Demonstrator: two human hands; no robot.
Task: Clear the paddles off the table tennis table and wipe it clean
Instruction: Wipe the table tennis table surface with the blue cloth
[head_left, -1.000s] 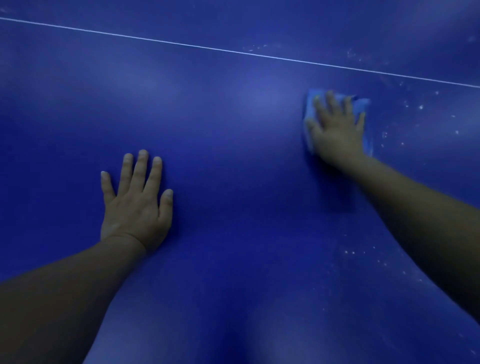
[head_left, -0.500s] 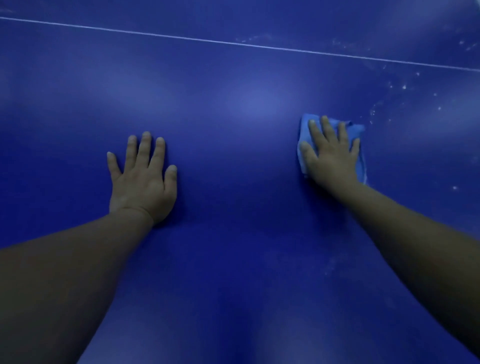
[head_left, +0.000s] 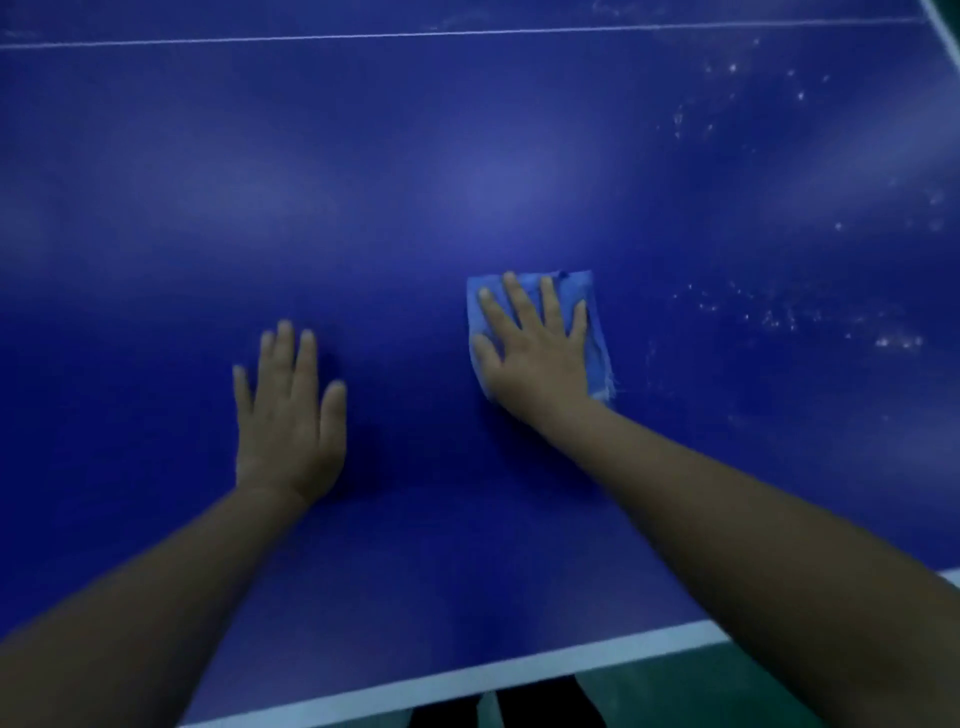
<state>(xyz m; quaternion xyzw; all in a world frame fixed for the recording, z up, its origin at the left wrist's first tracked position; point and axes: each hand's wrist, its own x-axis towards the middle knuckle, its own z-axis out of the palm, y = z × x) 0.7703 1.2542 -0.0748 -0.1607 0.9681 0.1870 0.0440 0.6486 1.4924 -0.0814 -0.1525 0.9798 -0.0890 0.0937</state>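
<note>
Table (head_left: 156, 208) filled pretty much the whole view, blue with a white edge line nearest the person. Right hand (head_left: 535, 353) pressed flat on a light blue cloth (head_left: 597, 332), fingers spread. Left hand (head_left: 288, 410) lay flat on bare table, fingers straight. White specks (head_left: 779, 312) sat right of the cloth.

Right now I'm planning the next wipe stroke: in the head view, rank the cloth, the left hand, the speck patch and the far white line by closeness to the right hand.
1. Cloth, pressed flat under the right hand.
2. Left hand, flat on the table, leftward.
3. Speck patch, rightward.
4. Far white line, across the top.
</note>
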